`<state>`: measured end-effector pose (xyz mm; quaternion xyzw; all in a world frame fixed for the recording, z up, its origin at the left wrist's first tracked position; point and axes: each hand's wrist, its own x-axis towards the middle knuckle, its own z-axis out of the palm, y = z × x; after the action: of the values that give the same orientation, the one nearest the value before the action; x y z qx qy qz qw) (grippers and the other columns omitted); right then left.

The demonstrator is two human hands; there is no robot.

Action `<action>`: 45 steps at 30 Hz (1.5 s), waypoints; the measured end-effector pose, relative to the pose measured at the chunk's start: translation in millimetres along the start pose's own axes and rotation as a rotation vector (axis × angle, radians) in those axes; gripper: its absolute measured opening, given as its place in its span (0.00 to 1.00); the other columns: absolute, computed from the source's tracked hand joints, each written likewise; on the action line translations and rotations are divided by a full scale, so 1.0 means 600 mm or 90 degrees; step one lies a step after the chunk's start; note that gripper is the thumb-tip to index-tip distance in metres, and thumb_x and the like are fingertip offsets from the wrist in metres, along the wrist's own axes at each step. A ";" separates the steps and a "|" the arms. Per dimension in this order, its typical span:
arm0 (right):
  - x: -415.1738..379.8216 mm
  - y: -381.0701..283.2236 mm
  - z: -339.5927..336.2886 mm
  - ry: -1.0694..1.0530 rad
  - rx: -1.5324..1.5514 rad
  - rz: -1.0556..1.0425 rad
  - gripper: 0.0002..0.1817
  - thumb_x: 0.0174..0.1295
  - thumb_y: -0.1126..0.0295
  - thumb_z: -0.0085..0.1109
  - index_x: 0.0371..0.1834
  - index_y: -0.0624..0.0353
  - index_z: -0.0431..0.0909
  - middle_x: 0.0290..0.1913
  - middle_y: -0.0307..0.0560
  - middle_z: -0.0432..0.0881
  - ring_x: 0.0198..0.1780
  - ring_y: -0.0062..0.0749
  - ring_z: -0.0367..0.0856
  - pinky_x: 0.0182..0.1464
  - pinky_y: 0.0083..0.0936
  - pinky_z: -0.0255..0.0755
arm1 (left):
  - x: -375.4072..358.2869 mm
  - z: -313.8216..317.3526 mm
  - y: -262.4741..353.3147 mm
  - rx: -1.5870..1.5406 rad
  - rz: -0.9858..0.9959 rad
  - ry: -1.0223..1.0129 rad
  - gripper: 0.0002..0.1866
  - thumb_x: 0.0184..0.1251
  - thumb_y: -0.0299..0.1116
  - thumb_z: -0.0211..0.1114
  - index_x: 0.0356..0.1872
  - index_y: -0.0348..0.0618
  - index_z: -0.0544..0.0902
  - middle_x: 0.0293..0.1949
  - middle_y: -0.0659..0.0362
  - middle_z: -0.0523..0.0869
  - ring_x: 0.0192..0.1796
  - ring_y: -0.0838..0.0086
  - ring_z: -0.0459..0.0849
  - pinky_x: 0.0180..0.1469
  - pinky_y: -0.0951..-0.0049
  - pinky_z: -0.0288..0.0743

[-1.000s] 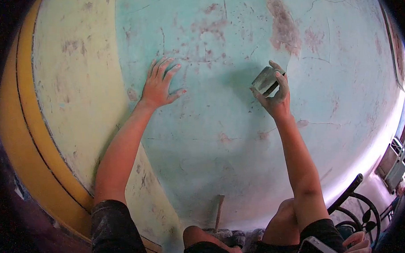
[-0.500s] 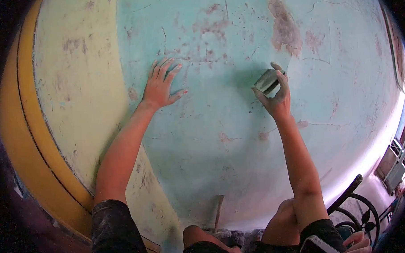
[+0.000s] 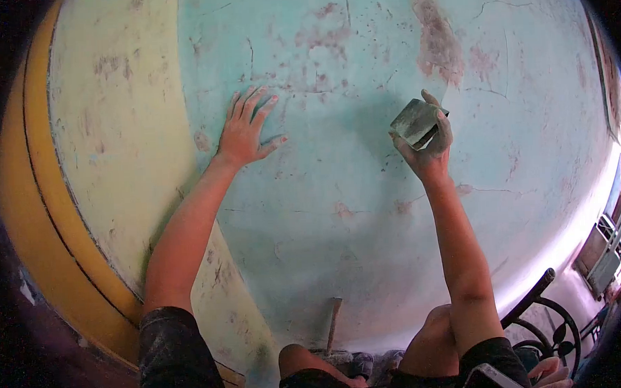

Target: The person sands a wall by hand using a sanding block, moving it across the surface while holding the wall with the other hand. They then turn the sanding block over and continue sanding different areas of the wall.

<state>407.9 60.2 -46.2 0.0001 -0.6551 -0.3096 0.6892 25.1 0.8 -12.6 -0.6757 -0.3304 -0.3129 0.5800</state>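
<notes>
A wall (image 3: 337, 166) painted pale blue-green, with cracks and brownish worn patches, fills the middle of the view. My left hand (image 3: 245, 131) lies spread on it, left of centre, holding nothing. Right of centre, my right hand (image 3: 432, 138) grips a grey-green block (image 3: 415, 122) between thumb and fingers. The block's broad dusty face is turned toward me and its lower edge looks dark. Whether the block touches the wall cannot be made out.
A yellowish wall strip (image 3: 116, 125) and an orange curved border (image 3: 39, 169) stand at the left. A thin stick (image 3: 334, 323) leans low near my knees. Black metal scrollwork (image 3: 560, 325) is at the lower right, beside part of another hand (image 3: 553, 376).
The block in my right hand has tilted, showing more of its broad face, and the hand has shifted slightly right. My left hand stays in place.
</notes>
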 end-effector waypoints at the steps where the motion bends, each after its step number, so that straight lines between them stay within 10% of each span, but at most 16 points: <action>1: -0.002 0.001 0.001 -0.001 -0.001 0.002 0.60 0.48 0.74 0.81 0.79 0.39 0.45 0.71 0.70 0.68 0.60 0.53 0.81 0.54 0.41 0.82 | 0.000 0.000 0.001 -0.002 -0.002 0.000 0.45 0.61 0.62 0.68 0.74 0.50 0.65 0.72 0.48 0.65 0.76 0.48 0.62 0.77 0.39 0.52; 45: -0.021 0.008 -0.002 -0.039 0.000 0.015 0.61 0.49 0.73 0.82 0.79 0.40 0.43 0.72 0.70 0.66 0.62 0.53 0.80 0.56 0.42 0.81 | -0.010 0.002 0.009 0.010 -0.020 -0.018 0.45 0.63 0.63 0.65 0.75 0.48 0.63 0.75 0.49 0.62 0.77 0.48 0.60 0.78 0.39 0.50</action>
<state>412.0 69.1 -55.7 -0.0172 -0.6755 -0.3015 0.6727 26.0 0.7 -20.7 -0.6702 -0.3515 -0.3097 0.5757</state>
